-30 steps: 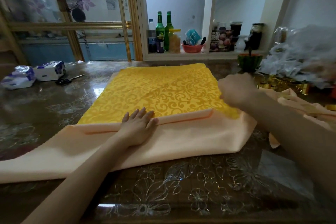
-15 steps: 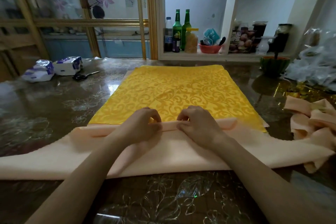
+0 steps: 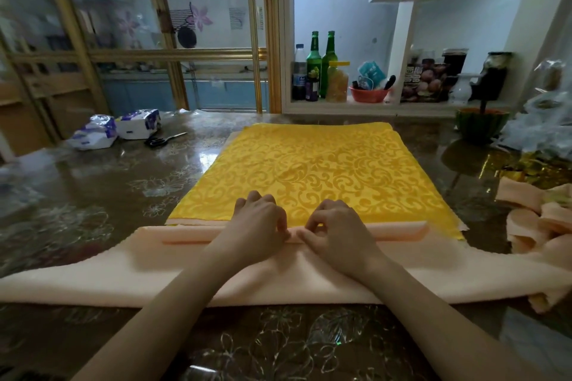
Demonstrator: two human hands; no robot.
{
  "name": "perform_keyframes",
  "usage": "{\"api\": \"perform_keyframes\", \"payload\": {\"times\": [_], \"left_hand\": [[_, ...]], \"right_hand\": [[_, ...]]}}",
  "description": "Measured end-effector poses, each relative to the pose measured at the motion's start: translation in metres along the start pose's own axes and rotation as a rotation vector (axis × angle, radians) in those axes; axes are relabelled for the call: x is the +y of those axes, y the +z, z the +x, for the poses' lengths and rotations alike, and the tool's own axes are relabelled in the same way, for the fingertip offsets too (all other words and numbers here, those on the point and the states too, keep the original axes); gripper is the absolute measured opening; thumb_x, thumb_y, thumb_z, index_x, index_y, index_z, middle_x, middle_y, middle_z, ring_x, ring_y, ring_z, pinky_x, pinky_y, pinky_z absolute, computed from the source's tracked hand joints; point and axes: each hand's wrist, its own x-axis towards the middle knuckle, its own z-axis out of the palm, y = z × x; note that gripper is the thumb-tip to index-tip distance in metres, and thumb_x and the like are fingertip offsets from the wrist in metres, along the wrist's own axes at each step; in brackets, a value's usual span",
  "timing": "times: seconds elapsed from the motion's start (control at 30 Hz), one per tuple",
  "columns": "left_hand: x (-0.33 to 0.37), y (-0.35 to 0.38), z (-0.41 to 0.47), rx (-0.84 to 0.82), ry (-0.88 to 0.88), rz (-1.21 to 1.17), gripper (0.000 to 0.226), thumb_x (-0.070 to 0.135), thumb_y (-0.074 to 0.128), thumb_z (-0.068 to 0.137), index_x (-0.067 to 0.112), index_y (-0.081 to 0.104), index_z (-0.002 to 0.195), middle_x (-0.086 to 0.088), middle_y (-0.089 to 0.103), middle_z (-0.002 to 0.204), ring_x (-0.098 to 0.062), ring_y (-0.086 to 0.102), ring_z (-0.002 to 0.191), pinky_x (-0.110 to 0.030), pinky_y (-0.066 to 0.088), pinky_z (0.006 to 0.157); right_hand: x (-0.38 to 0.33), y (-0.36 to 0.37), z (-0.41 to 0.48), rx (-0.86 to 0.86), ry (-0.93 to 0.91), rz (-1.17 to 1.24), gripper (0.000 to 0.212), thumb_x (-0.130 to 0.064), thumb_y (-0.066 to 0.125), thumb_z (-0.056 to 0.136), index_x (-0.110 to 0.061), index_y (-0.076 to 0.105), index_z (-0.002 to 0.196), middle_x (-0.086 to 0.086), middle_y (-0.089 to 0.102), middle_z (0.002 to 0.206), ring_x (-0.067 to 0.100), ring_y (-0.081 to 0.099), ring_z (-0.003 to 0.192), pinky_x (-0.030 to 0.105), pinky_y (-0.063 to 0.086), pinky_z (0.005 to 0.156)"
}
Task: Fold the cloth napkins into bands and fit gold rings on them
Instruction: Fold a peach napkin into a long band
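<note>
Up front | left hand (image 3: 258,223), right hand (image 3: 337,226) pinch fold of peach cloth napkin (image 3: 154,266), side by side — for an even crease, we judge | yellow scroll-patterned cloth (image 3: 325,164) flat beyond.

You have two hands in shot, left hand (image 3: 257,219) and right hand (image 3: 337,226), plus one peach napkin (image 3: 123,272) and one yellow patterned cloth (image 3: 325,170). Also two tissue packs (image 3: 93,131), one pair of scissors (image 3: 161,141), two green bottles (image 3: 313,62), one yellow-lidded jar (image 3: 337,83), one red bowl (image 3: 368,96), one white vase (image 3: 461,90). Peach heap (image 3: 532,219) at your right: can't count.
</note>
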Motion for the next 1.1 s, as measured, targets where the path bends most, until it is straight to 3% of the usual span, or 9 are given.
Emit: {"api": "perform_keyframes", "payload": {"times": [0.2, 0.3, 0.4, 0.53, 0.6, 0.77, 0.93, 1.03, 1.1], "left_hand": [[-0.017, 0.009, -0.012, 0.027, -0.058, -0.341, 0.019, 0.018, 0.064, 0.085, 0.032, 0.064, 0.072, 0.003, 0.061, 0.096, -0.019, 0.054, 0.101, -0.034, 0.043, 0.090], [-0.020, 0.016, -0.022, 0.139, -0.093, -0.435, 0.038, 0.013, 0.067, 0.081, 0.040, 0.049, 0.061, 0.014, 0.057, 0.078, -0.017, 0.059, 0.091, -0.032, 0.044, 0.083], [-0.014, 0.018, -0.024, 0.220, -0.125, -0.370, 0.037, 0.015, 0.066, 0.081, 0.039, 0.046, 0.060, 0.021, 0.050, 0.071, -0.014, 0.056, 0.088, -0.032, 0.040, 0.084], [-0.007, 0.019, -0.025, 0.327, -0.070, -0.206, 0.010, 0.018, 0.059, 0.084, 0.025, 0.057, 0.089, 0.012, 0.058, 0.089, -0.017, 0.052, 0.099, -0.031, 0.027, 0.082], [-0.006, 0.022, -0.026, 0.332, -0.024, -0.138, 0.016, 0.021, 0.055, 0.084, 0.022, 0.058, 0.099, 0.007, 0.060, 0.099, -0.018, 0.049, 0.103, -0.030, 0.023, 0.081], [-0.009, 0.024, -0.033, 0.358, 0.078, -0.116, 0.030, 0.041, 0.046, 0.070, 0.020, 0.067, 0.074, 0.000, 0.060, 0.092, -0.025, 0.054, 0.092, -0.032, 0.027, 0.077], [-0.002, 0.022, -0.028, 0.211, -0.011, -0.151, 0.035, 0.043, 0.052, 0.091, 0.015, 0.069, 0.077, 0.002, 0.057, 0.102, -0.016, 0.046, 0.102, -0.029, 0.030, 0.087], [-0.001, 0.023, -0.027, 0.178, -0.055, -0.263, 0.027, 0.036, 0.057, 0.090, 0.018, 0.057, 0.070, 0.000, 0.057, 0.097, -0.017, 0.050, 0.098, -0.028, 0.037, 0.086], [0.000, 0.022, -0.029, 0.199, -0.108, -0.365, 0.019, 0.032, 0.060, 0.087, 0.016, 0.054, 0.079, 0.002, 0.054, 0.095, -0.018, 0.051, 0.097, -0.028, 0.039, 0.083]], "right_hand": [[0.001, -0.006, -0.003, -0.003, 0.152, 0.057, 0.021, -0.041, 0.066, 0.080, -0.025, 0.053, 0.083, -0.011, 0.057, 0.091, 0.011, 0.051, 0.093, 0.030, 0.032, 0.089], [0.000, -0.010, -0.002, -0.042, 0.163, 0.042, 0.017, -0.040, 0.065, 0.082, -0.026, 0.061, 0.088, -0.009, 0.061, 0.097, 0.012, 0.053, 0.097, 0.033, 0.035, 0.092], [-0.001, -0.018, -0.001, -0.086, 0.162, 0.031, 0.011, -0.032, 0.063, 0.085, -0.023, 0.067, 0.091, -0.007, 0.065, 0.100, 0.013, 0.056, 0.099, 0.037, 0.038, 0.095], [-0.002, -0.022, -0.005, -0.112, 0.130, 0.079, 0.003, -0.021, 0.063, 0.081, -0.023, 0.063, 0.081, -0.006, 0.064, 0.091, 0.013, 0.056, 0.089, 0.031, 0.044, 0.086], [-0.004, -0.022, -0.007, -0.110, 0.097, 0.091, 0.008, -0.017, 0.062, 0.079, -0.024, 0.059, 0.077, -0.006, 0.062, 0.088, 0.011, 0.054, 0.084, 0.024, 0.042, 0.076], [-0.009, -0.022, -0.010, -0.212, -0.012, 0.062, 0.016, -0.009, 0.059, 0.077, -0.024, 0.054, 0.075, -0.004, 0.048, 0.087, 0.013, 0.050, 0.085, 0.024, 0.041, 0.074], [-0.015, -0.026, -0.013, -0.368, 0.032, 0.083, 0.018, -0.021, 0.053, 0.085, -0.027, 0.052, 0.067, -0.011, 0.042, 0.084, 0.012, 0.046, 0.082, 0.023, 0.036, 0.072], [-0.021, -0.017, -0.015, -0.211, -0.014, -0.123, 0.025, -0.033, 0.046, 0.093, -0.015, 0.057, 0.079, -0.002, 0.051, 0.089, 0.018, 0.049, 0.087, 0.029, 0.037, 0.075], [-0.024, -0.006, -0.015, -0.077, -0.085, -0.292, 0.028, -0.031, 0.041, 0.097, -0.010, 0.059, 0.101, 0.007, 0.054, 0.109, 0.023, 0.048, 0.105, 0.033, 0.036, 0.090]]}}
